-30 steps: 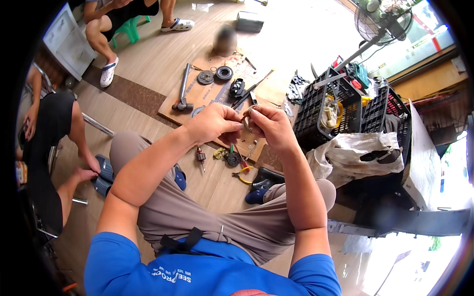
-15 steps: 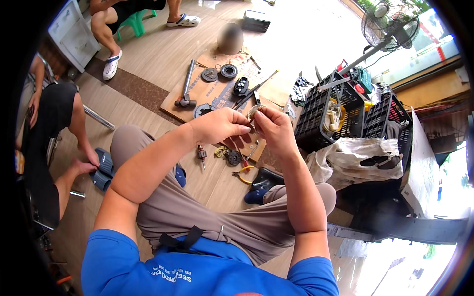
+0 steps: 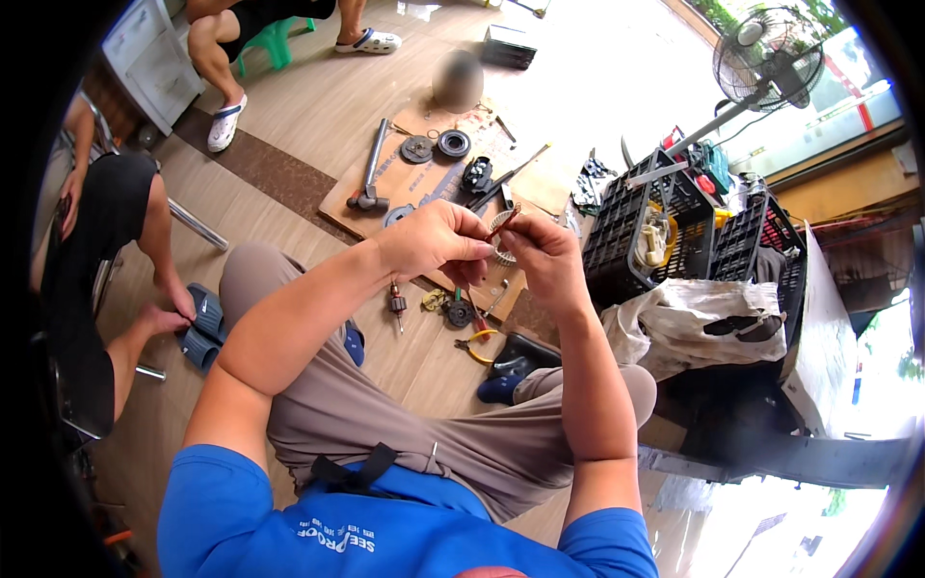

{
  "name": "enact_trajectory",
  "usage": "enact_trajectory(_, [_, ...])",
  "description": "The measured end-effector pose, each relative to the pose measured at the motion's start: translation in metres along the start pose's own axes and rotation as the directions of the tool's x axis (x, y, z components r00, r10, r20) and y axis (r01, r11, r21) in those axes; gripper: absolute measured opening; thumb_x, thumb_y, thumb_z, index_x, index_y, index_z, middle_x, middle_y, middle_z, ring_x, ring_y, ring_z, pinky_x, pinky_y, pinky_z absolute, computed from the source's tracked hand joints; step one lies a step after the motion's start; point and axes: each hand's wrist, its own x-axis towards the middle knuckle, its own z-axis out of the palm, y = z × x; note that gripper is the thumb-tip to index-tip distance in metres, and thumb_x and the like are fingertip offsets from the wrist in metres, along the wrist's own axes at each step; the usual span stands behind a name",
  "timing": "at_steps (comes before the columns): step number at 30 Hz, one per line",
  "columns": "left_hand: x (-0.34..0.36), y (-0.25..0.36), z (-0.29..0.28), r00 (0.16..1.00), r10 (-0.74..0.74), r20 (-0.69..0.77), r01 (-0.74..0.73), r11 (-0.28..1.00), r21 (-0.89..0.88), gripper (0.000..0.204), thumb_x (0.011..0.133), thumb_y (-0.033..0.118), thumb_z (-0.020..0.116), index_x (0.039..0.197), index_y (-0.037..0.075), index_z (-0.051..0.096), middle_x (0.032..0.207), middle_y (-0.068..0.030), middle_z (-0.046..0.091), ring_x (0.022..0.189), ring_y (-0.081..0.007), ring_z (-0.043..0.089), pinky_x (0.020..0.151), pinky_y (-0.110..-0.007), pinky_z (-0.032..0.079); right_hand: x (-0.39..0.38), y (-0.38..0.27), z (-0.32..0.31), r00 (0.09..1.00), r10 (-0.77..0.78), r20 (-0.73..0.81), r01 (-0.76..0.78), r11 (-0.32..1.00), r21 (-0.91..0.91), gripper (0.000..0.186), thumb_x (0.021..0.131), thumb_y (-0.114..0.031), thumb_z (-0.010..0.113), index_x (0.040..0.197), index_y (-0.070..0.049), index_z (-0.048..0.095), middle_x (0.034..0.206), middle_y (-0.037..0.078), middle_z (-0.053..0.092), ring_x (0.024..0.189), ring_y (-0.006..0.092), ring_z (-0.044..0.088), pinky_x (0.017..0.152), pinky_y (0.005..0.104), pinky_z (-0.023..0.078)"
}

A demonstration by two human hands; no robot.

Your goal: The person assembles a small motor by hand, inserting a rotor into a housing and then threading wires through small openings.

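While partly covered by fingertips, visible in front of the body and raised above the cardboard sheet (image 3: 541, 183): a small ribbed ring-like part (image 3: 504, 256), pale along the ribs, with a dark red strip across the upper portion. Held between both hands at once, well clear of the floor (image 3: 414, 371).

For the left hand (image 3: 434, 241): nearly closed, in a fingertip pinch at the left side of the part, with the remaining fingers loosely curled beneath. For the right hand (image 3: 546, 258): likewise nearly closed, in a pinch of thumb and forefinger at the right side, with the other fingers folded inward. Exact contact points hidden behind the fingers; not possible to tell.

On the cardboard sheet, beyond the hands, note the following:
- At the left edge, a hammer (image 3: 376, 167), with head toward the body and handle pointing away.
- To the right of the hammer, a flat grey disc (image 3: 416, 149) and, just beside, a thick black ring (image 3: 454, 144).
- Nearer the hands, a compact black component (image 3: 477, 174).

On the floor, nearer the body, note a small rotor (image 3: 398, 303) with a slender shaft and, farther right, pliers (image 3: 480, 356) with yellow grips.

To the right, locate black plastic crates (image 3: 617, 220) and, draped just below, a stained white cloth (image 3: 665, 308).
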Motion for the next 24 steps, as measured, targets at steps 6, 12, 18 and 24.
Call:
enact_trajectory(6, [0.007,-0.005,0.0,0.978,0.049,-0.205,-0.036,0.997,0.067,0.012,0.095,0.009,0.065,0.099,-0.001,0.068,0.078,-0.0075,0.071,0.065,-0.0147,0.069,0.058,-0.027,0.057,0.004,0.004,0.0,0.999,-0.001,-0.033,-0.002,0.996,-0.093,0.009,0.094,-0.005,0.067,0.098,0.002,0.071,0.077,-0.003,0.065,0.074,0.004,0.055,0.065,0.0227,0.046])
enact_trajectory(12, [0.016,-0.014,0.005,0.886,0.276,-0.372,-0.092,0.892,0.443,0.011,0.094,0.007,0.064,0.094,-0.004,0.069,0.077,-0.0048,0.07,0.065,-0.0099,0.064,0.06,-0.024,0.053,0.004,0.007,0.007,0.989,0.073,-0.127,-0.087,0.99,-0.108,0.015,0.095,-0.013,0.068,0.097,0.001,0.071,0.075,-0.003,0.063,0.07,0.0031,0.052,0.061,0.0218,0.044])
enact_trajectory(18, [0.011,-0.014,0.013,0.821,0.508,-0.259,-0.141,0.621,0.771,0.016,0.094,0.01,0.064,0.091,-0.004,0.071,0.076,-0.0077,0.071,0.07,-0.0131,0.068,0.062,-0.027,0.053,0.005,0.008,0.009,0.978,0.047,-0.202,-0.076,0.987,-0.138,0.018,0.096,-0.015,0.067,0.092,0.002,0.07,0.07,-0.005,0.056,0.065,0.0025,0.045,0.055,0.0223,0.038])
enact_trajectory(24, [0.001,0.0,0.002,0.998,-0.02,-0.052,0.022,0.999,0.037,0.018,0.1,0.013,0.059,0.107,-0.002,0.067,0.089,-0.0086,0.072,0.078,-0.0165,0.072,0.07,-0.029,0.059,0.001,0.004,0.002,0.991,-0.019,-0.133,0.008,0.996,-0.085,0.017,0.098,-0.015,0.065,0.093,0.001,0.069,0.072,-0.005,0.055,0.068,0.0025,0.045,0.058,0.0219,0.039])
